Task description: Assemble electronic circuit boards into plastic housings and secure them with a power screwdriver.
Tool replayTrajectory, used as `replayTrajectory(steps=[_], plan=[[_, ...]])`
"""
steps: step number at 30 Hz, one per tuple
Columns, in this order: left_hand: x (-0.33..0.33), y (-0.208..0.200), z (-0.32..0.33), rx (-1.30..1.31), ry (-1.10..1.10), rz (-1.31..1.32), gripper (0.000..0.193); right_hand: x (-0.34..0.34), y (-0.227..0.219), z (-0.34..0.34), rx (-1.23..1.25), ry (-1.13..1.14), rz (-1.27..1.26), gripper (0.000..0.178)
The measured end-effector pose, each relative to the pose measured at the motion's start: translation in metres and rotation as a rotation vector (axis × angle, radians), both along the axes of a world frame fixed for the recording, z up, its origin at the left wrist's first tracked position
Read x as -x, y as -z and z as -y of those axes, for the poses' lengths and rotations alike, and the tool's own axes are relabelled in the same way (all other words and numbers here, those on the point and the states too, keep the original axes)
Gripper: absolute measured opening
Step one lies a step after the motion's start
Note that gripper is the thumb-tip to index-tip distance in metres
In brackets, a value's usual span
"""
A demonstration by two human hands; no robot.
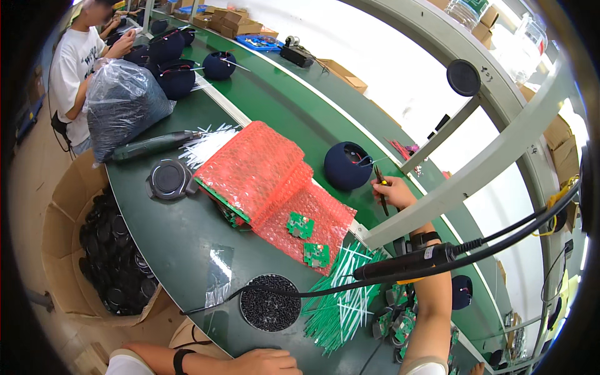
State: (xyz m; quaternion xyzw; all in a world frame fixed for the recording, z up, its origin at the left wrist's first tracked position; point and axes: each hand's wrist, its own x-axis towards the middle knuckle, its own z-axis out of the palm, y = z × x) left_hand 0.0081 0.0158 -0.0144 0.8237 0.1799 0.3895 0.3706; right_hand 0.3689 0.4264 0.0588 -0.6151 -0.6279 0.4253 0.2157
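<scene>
My right hand (395, 192) reaches across the green bench on the right, closed around a pair of small pliers (382, 201) with dark and yellow parts. Just left of it sits a round navy-blue speaker-like shell (347, 165) with an opening, from which wires and a pale strip stick out. My left hand (267, 362) rests at the near bench edge, partly cut off by the picture's lower rim; its fingers are mostly hidden. Close to it stands a round tub of small black screws (270, 304).
A black electric screwdriver (406, 262) with its cable hangs across the front right, over green and white strips (340, 306). Red bubble wrap (256, 169) bears two green circuit boards (300, 225). A carton of black parts (115, 256) stands lower left; a co-worker (78, 69) works beyond.
</scene>
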Motion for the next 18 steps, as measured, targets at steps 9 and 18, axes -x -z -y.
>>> replayTrajectory(steps=[9,18], plan=[[-0.001,0.001,-0.001,-0.022,0.014,-0.052,0.013,0.007,-0.001,0.001,-0.04,0.042,-0.031,0.019],[-0.005,-0.002,0.001,-0.063,0.009,-0.109,0.015,-0.014,-0.002,0.014,-0.111,0.006,0.013,0.02]])
